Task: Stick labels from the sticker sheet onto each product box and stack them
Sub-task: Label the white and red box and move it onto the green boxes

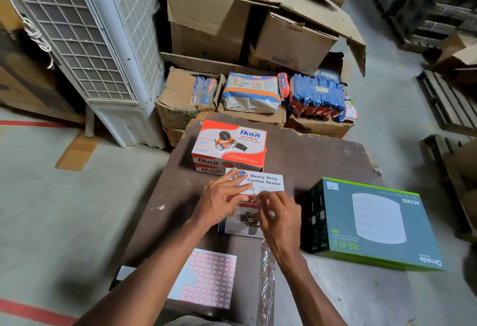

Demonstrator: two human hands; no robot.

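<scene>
A white box marked "Heavy Duty Carton Sealer" (265, 182) lies in the middle of the dark board (322, 155). My left hand (222, 198) rests on its left part with fingers spread and fairly straight. My right hand (277, 213) pinches a small label (251, 198) at the box's top face, fingertips meeting my left thumb. Behind stands a stack of two orange Ikon tape dispenser boxes (229, 145). A green and teal Wi-Fi box (374, 225) lies to the right. The sticker sheet (206, 278) with red-bordered labels lies near me, several labels gone.
A clear plastic strip (267, 282) lies beside the sticker sheet. Cardboard cartons (232, 16) and packs of goods (251, 92) crowd the floor behind the board. A white air cooler (85, 42) stands at the left, wooden pallets (449, 103) at the right.
</scene>
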